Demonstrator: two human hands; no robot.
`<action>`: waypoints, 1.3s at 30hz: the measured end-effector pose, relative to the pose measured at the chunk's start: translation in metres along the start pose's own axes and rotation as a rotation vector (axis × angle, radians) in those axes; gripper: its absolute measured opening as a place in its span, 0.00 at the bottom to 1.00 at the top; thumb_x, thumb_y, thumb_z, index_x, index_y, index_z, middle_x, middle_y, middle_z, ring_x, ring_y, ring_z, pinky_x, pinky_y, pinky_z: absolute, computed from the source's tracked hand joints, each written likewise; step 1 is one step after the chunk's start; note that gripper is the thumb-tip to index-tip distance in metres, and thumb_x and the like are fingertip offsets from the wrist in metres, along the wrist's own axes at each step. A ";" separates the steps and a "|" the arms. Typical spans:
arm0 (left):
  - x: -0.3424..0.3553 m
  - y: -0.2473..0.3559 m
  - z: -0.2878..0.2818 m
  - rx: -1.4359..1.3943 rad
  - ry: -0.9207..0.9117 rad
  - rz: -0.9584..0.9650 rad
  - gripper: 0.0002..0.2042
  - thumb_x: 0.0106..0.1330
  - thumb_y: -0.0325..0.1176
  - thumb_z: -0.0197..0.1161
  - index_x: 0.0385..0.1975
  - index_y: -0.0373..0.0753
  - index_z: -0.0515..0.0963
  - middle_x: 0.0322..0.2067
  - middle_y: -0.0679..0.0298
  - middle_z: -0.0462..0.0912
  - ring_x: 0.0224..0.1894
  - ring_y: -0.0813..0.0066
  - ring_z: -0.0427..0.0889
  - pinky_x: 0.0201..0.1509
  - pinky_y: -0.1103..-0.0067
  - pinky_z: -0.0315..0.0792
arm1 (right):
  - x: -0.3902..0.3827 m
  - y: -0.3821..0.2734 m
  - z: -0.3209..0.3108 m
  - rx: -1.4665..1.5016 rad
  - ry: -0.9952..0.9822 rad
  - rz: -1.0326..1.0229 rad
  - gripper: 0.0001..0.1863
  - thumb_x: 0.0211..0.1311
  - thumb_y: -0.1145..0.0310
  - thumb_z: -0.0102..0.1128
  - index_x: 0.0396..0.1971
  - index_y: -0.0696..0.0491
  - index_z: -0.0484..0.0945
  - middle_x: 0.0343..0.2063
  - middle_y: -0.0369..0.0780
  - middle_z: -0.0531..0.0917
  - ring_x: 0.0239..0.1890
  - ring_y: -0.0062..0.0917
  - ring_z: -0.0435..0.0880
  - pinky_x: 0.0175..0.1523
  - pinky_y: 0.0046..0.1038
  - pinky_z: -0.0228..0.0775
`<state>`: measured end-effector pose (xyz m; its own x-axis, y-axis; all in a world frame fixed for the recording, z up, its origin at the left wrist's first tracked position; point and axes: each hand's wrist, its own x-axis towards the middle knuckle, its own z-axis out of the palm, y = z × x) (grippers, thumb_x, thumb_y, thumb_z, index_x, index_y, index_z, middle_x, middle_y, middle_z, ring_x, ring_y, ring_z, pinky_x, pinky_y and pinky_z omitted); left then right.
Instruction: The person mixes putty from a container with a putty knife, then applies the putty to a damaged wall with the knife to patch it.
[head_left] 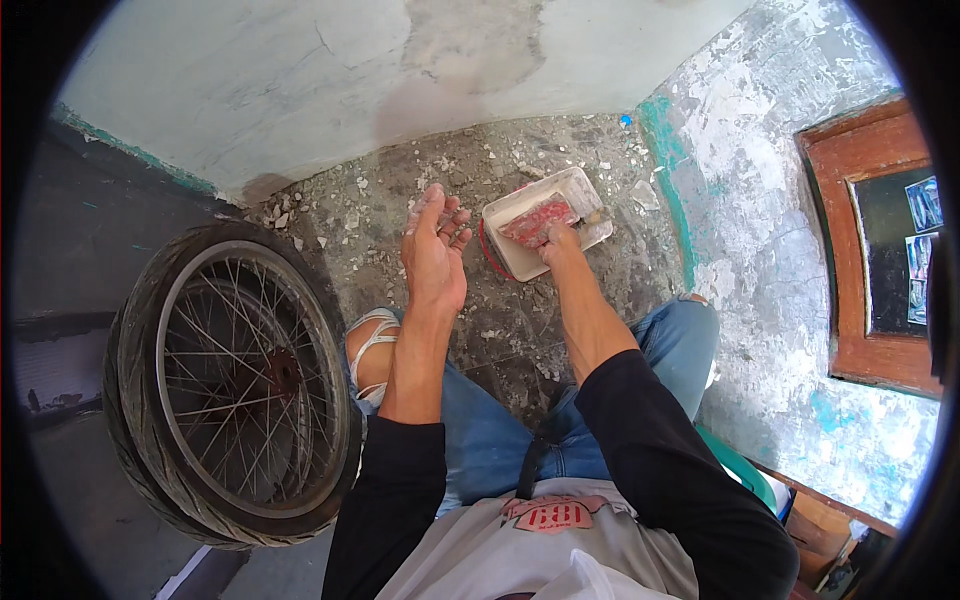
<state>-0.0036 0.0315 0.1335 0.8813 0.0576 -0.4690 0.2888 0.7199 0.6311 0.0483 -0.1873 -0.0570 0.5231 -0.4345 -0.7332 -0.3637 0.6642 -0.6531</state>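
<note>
At one o'clock, a red tool [538,219] smeared whitish, a cream tub [522,264]; at two, a grey wall [750,170] blotched white and turquoise; at three, a brown frame [845,250]; at six, blue jeans [490,430].

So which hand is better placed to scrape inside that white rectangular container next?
Probably your right hand: it already grips the red, white-smeared flat tool at the white rectangular container. Your left hand looks open and empty, left of the container.

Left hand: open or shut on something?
Open: the left hand is raised off the floor, its fingers only loosely curled, and nothing shows in its grasp.
</note>
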 end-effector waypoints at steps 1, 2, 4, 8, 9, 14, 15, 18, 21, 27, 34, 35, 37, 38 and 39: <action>0.000 0.001 0.000 -0.001 -0.005 -0.002 0.17 0.74 0.41 0.64 0.58 0.44 0.76 0.44 0.68 0.79 0.45 0.76 0.77 0.50 0.75 0.70 | -0.004 0.000 0.002 0.039 -0.041 0.022 0.17 0.76 0.72 0.47 0.60 0.56 0.72 0.55 0.51 0.81 0.52 0.48 0.85 0.53 0.59 0.82; 0.001 0.002 0.000 -0.003 -0.006 0.002 0.17 0.74 0.41 0.64 0.58 0.44 0.76 0.44 0.68 0.79 0.45 0.76 0.77 0.50 0.75 0.70 | -0.007 -0.002 0.004 0.080 -0.080 0.041 0.17 0.77 0.72 0.46 0.60 0.56 0.72 0.55 0.51 0.80 0.52 0.48 0.85 0.53 0.59 0.82; 0.000 0.002 0.001 0.004 -0.007 -0.012 0.17 0.73 0.42 0.64 0.58 0.44 0.77 0.44 0.68 0.80 0.45 0.76 0.77 0.50 0.75 0.70 | -0.015 -0.007 0.005 0.160 -0.156 0.078 0.17 0.78 0.71 0.45 0.61 0.56 0.72 0.56 0.51 0.80 0.54 0.48 0.85 0.54 0.59 0.82; 0.002 0.000 0.005 -0.013 -0.018 -0.016 0.17 0.73 0.43 0.65 0.56 0.45 0.77 0.44 0.69 0.80 0.45 0.76 0.77 0.49 0.75 0.70 | -0.039 -0.022 0.002 0.319 -0.302 0.148 0.17 0.80 0.70 0.43 0.62 0.55 0.72 0.58 0.51 0.80 0.56 0.48 0.84 0.55 0.60 0.81; 0.003 -0.001 0.005 -0.013 -0.016 -0.020 0.17 0.72 0.43 0.65 0.56 0.45 0.77 0.44 0.69 0.80 0.45 0.76 0.78 0.49 0.75 0.70 | -0.047 -0.026 0.004 0.319 -0.303 0.145 0.17 0.80 0.70 0.43 0.62 0.55 0.72 0.58 0.51 0.80 0.56 0.48 0.84 0.55 0.60 0.81; 0.009 -0.003 0.005 -0.026 -0.064 -0.014 0.17 0.72 0.44 0.67 0.54 0.45 0.78 0.43 0.69 0.80 0.44 0.76 0.78 0.49 0.75 0.70 | -0.074 -0.042 0.003 0.121 -0.339 0.119 0.21 0.83 0.65 0.33 0.65 0.54 0.72 0.59 0.47 0.81 0.59 0.43 0.83 0.60 0.54 0.81; 0.009 -0.003 0.006 -0.026 -0.048 -0.025 0.17 0.72 0.44 0.67 0.55 0.44 0.77 0.43 0.69 0.80 0.44 0.76 0.78 0.49 0.75 0.70 | -0.076 -0.046 0.000 0.123 -0.338 0.110 0.21 0.83 0.65 0.33 0.65 0.54 0.72 0.59 0.47 0.81 0.59 0.43 0.83 0.60 0.54 0.81; 0.009 0.001 -0.007 -0.021 -0.015 -0.023 0.18 0.72 0.45 0.66 0.56 0.44 0.77 0.44 0.69 0.79 0.45 0.75 0.78 0.49 0.76 0.71 | -0.103 -0.045 0.001 0.170 -0.303 0.164 0.21 0.82 0.68 0.35 0.66 0.53 0.71 0.60 0.47 0.80 0.59 0.43 0.83 0.59 0.55 0.82; 0.009 0.002 -0.003 -0.015 -0.025 -0.022 0.20 0.72 0.45 0.66 0.58 0.43 0.76 0.44 0.69 0.79 0.46 0.75 0.78 0.48 0.76 0.72 | -0.085 -0.044 -0.024 0.180 -0.261 0.203 0.20 0.82 0.71 0.37 0.67 0.50 0.69 0.64 0.47 0.77 0.62 0.42 0.81 0.61 0.56 0.79; 0.015 0.005 -0.011 0.004 -0.019 -0.005 0.21 0.72 0.45 0.66 0.60 0.43 0.76 0.45 0.68 0.78 0.46 0.74 0.77 0.49 0.76 0.72 | -0.083 -0.032 -0.069 0.224 -0.289 0.283 0.20 0.79 0.74 0.46 0.66 0.47 0.68 0.62 0.43 0.75 0.63 0.39 0.78 0.67 0.56 0.72; 0.013 0.036 -0.009 0.153 0.090 0.293 0.20 0.72 0.43 0.66 0.59 0.42 0.76 0.46 0.67 0.79 0.46 0.74 0.78 0.48 0.77 0.72 | -0.095 -0.026 -0.091 0.282 -0.398 0.124 0.17 0.77 0.73 0.51 0.62 0.46 0.69 0.56 0.39 0.78 0.57 0.36 0.80 0.63 0.52 0.74; 0.012 0.042 -0.011 0.170 0.091 0.304 0.20 0.72 0.43 0.66 0.59 0.42 0.76 0.46 0.67 0.79 0.46 0.74 0.78 0.48 0.77 0.72 | -0.097 -0.024 -0.090 0.290 -0.378 0.092 0.17 0.77 0.73 0.51 0.61 0.46 0.69 0.56 0.38 0.78 0.57 0.35 0.80 0.63 0.52 0.75; 0.010 0.054 -0.012 0.373 0.218 0.557 0.19 0.73 0.41 0.65 0.59 0.41 0.76 0.46 0.66 0.80 0.47 0.75 0.79 0.48 0.76 0.71 | -0.109 -0.020 -0.092 0.317 -0.371 0.081 0.18 0.77 0.72 0.53 0.63 0.46 0.68 0.56 0.38 0.78 0.57 0.35 0.81 0.63 0.51 0.75; 0.009 0.061 -0.010 0.387 0.219 0.575 0.19 0.73 0.41 0.65 0.59 0.41 0.76 0.46 0.66 0.80 0.47 0.75 0.79 0.48 0.76 0.71 | -0.113 -0.020 -0.090 0.330 -0.355 0.059 0.20 0.76 0.72 0.54 0.64 0.46 0.68 0.56 0.38 0.79 0.58 0.35 0.81 0.64 0.50 0.75; 0.007 0.068 -0.007 0.463 0.246 0.655 0.19 0.74 0.40 0.63 0.59 0.39 0.76 0.45 0.66 0.80 0.46 0.75 0.79 0.48 0.77 0.71 | -0.115 -0.022 -0.085 0.343 -0.369 0.071 0.20 0.76 0.72 0.54 0.64 0.46 0.68 0.56 0.38 0.79 0.58 0.35 0.81 0.64 0.50 0.75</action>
<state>0.0199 0.0859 0.1689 0.8330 0.5532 -0.0070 -0.0810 0.1344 0.9876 -0.0690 -0.2033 0.0254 0.7665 -0.1780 -0.6171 -0.1667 0.8728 -0.4588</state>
